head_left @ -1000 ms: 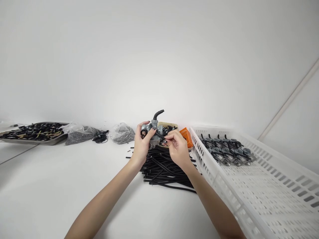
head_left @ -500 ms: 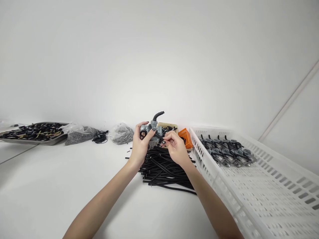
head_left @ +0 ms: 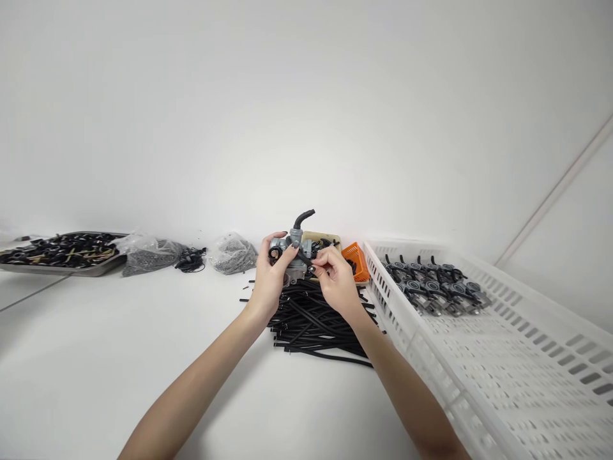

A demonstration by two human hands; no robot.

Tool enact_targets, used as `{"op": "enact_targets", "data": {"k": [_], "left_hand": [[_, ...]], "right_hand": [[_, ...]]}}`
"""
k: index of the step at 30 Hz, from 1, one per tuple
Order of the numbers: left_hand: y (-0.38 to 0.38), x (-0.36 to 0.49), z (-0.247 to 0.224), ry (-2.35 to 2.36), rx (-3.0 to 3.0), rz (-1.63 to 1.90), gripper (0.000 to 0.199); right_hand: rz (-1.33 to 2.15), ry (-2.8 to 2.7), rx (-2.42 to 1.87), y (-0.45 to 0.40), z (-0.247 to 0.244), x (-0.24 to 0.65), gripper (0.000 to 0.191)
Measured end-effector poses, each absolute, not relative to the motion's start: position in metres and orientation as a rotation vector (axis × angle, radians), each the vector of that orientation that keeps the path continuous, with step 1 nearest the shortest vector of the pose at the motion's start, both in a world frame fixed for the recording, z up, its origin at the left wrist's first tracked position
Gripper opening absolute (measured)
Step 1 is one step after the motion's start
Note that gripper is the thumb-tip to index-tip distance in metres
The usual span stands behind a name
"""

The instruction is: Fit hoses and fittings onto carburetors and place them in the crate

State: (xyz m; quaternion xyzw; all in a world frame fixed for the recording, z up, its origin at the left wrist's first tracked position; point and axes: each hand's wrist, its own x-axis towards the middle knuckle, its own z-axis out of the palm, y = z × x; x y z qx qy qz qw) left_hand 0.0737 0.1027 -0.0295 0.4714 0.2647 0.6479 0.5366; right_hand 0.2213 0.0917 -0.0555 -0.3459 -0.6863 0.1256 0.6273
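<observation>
My left hand (head_left: 274,271) is wrapped round a grey metal carburetor (head_left: 295,237), holding it up above the table. A bent black rubber piece (head_left: 303,218) sticks up from its top. At the carburetor's right side my right hand (head_left: 332,271) pinches the end of a short black tube (head_left: 303,257), close to my left thumb. A pile of long black tubes (head_left: 316,322) lies on the table below both hands.
On the right, a white crate (head_left: 421,338) holds several carburetors (head_left: 433,291). Behind my hands are a cream tray (head_left: 311,236) and an orange basket (head_left: 364,271). Leftward lie plastic bags (head_left: 232,254), black cords (head_left: 191,259) and a metal tray (head_left: 103,269) of black parts.
Both hands keep their hold, with the right fingers shifted slightly at the tube's end. The whole view has moved a little, so the table items appear slightly higher.
</observation>
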Motion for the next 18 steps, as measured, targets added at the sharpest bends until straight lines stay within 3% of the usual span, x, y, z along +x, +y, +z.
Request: {"op": "enact_targets", "data": {"k": [5,12,15,18], "left_hand": [[0.104,0.073,-0.027,0.587,1.054,1.543,0.049],[0.104,0.075,-0.027,0.575,0.999,1.463,0.050],[0.103,0.076,-0.028,0.566,1.011,1.448,0.050],[0.103,0.077,-0.030,0.554,1.039,1.439,0.052]], "right_hand": [[0.386,-1.475,-0.836,0.092,-0.055,0.224,0.007],[0.948,-1.414,-0.692,0.085,-0.048,0.222,0.079],[0.990,-1.361,-0.689,0.082,-0.051,0.215,0.091],[0.967,-1.320,-0.706,0.083,-0.054,0.211,0.087]]}}
